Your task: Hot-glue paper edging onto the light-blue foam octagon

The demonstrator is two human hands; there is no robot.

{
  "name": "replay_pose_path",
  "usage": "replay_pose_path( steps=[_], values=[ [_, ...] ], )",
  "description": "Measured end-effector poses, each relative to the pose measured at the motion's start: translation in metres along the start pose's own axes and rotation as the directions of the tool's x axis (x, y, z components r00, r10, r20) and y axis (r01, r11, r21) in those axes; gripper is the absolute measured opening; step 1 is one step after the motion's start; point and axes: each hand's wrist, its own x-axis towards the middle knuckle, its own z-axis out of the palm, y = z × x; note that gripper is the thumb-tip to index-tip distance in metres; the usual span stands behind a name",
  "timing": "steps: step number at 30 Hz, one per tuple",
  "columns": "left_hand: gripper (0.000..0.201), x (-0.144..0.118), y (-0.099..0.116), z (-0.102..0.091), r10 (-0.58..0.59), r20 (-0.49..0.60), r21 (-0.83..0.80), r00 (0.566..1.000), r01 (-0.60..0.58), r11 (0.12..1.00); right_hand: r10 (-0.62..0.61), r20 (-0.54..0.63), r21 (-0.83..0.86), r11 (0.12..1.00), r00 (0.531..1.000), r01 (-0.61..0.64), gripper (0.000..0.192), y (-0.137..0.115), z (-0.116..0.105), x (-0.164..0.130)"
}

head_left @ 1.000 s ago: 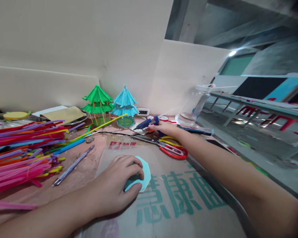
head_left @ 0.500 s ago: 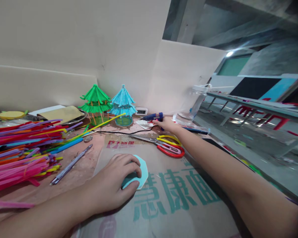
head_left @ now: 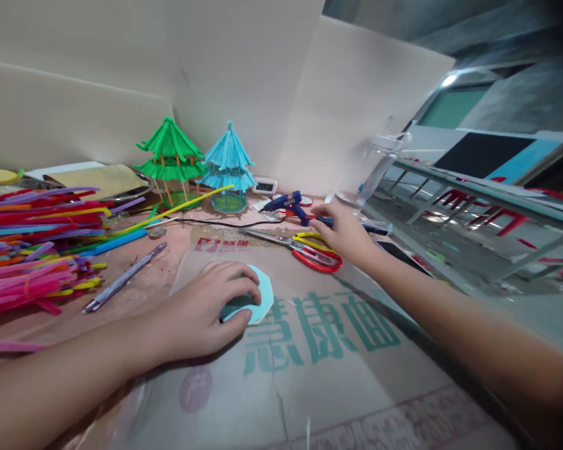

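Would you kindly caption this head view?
Left hand presses a light-blue octagonal card; right hand grips a blue glue gun.

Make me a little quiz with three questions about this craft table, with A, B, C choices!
1. Where do the scissors lie?
A. just before the right hand
B. on the straws
C. under the green tower

2. What colour is the flat piece under the left hand?
A. red
B. light blue
C. yellow

3. What is the right hand's grip doing?
A. resting flat and empty on the cardboard
B. holding the glue gun
C. holding a straw

Answers: 1 A, the red and yellow handles lie just below that hand. 2 B, its light blue edge shows beside the fingers. 3 B, the fingers close on the blue gun's handle.
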Motion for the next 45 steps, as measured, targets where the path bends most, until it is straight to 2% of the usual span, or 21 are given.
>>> replay_pose_path(
  steps=[2, 3, 5, 8, 12, 14, 17, 28, 31, 34, 37, 39, 43, 45],
  values=[
    [0.019, -0.001, 0.001, -0.004, 0.014, 0.030, 0.028, 0.999, -0.015, 1.000, -0.167, -0.058, 0.087, 0.981, 0.984, 0.172, 0.017, -0.020, -0.004, -0.025],
    [0.021, -0.002, 0.001, -0.005, 0.024, 0.049, 0.049, 0.999, -0.026, 0.998, -0.254, -0.041, 0.114, 0.960, 0.966, 0.257, 0.014, -0.031, -0.005, -0.036],
    [0.024, -0.003, 0.002, -0.007, 0.053, 0.071, 0.094, 0.996, -0.059, 0.994, -0.430, -0.020, 0.186, 0.886, 0.903, 0.426, 0.011, -0.051, -0.003, -0.055],
    [0.021, -0.005, 0.002, -0.007, 0.099, 0.049, 0.153, 0.994, -0.105, 0.983, -0.578, 0.010, 0.327, 0.773, 0.816, 0.544, 0.014, -0.068, 0.003, -0.072],
    [0.015, -0.005, 0.000, -0.004, 0.132, 0.032, 0.219, 0.991, -0.135, 0.966, -0.680, 0.048, 0.406, 0.682, 0.732, 0.608, 0.020, -0.069, 0.010, -0.078],
    [0.015, -0.004, -0.001, -0.004, 0.134, 0.039, 0.224, 0.990, -0.140, 0.965, -0.705, 0.060, 0.400, 0.666, 0.707, 0.630, 0.023, -0.066, 0.012, -0.077],
    [0.016, -0.004, -0.004, -0.005, 0.131, 0.043, 0.233, 0.991, -0.137, 0.963, -0.717, 0.059, 0.395, 0.656, 0.694, 0.643, 0.022, -0.064, 0.013, -0.076],
    [0.015, -0.005, -0.003, -0.007, 0.206, 0.053, 0.225, 0.977, -0.212, 0.951, -0.694, 0.096, 0.396, 0.684, 0.713, 0.612, 0.022, -0.063, 0.013, -0.077],
    [0.016, -0.003, -0.001, -0.008, 0.249, 0.068, 0.272, 0.966, -0.258, 0.927, -0.692, 0.102, 0.388, 0.689, 0.715, 0.612, 0.022, -0.064, 0.013, -0.077],
    [0.016, -0.002, 0.001, -0.010, 0.298, 0.087, 0.340, 0.951, -0.309, 0.888, -0.722, 0.072, 0.383, 0.657, 0.689, 0.649, 0.022, -0.066, 0.012, -0.077],
    [0.016, -0.001, 0.001, -0.010, 0.304, 0.098, 0.352, 0.948, -0.319, 0.880, -0.776, 0.033, 0.393, 0.590, 0.630, 0.706, 0.021, -0.069, 0.011, -0.079],
    [0.014, -0.002, 0.001, -0.009, 0.293, 0.082, 0.323, 0.953, -0.303, 0.897, -0.799, 0.052, 0.397, 0.567, 0.599, 0.722, 0.021, -0.070, 0.010, -0.079],
    [0.012, -0.003, -0.001, -0.007, 0.239, 0.021, 0.278, 0.971, -0.235, 0.931, -0.793, 0.110, 0.400, 0.587, 0.599, 0.704, 0.022, -0.073, 0.008, -0.080],
    [0.011, -0.003, -0.001, -0.007, 0.245, 0.036, 0.277, 0.969, -0.246, 0.929, -0.787, 0.118, 0.411, 0.594, 0.605, 0.692, 0.022, -0.072, 0.008, -0.081]
  ],
)
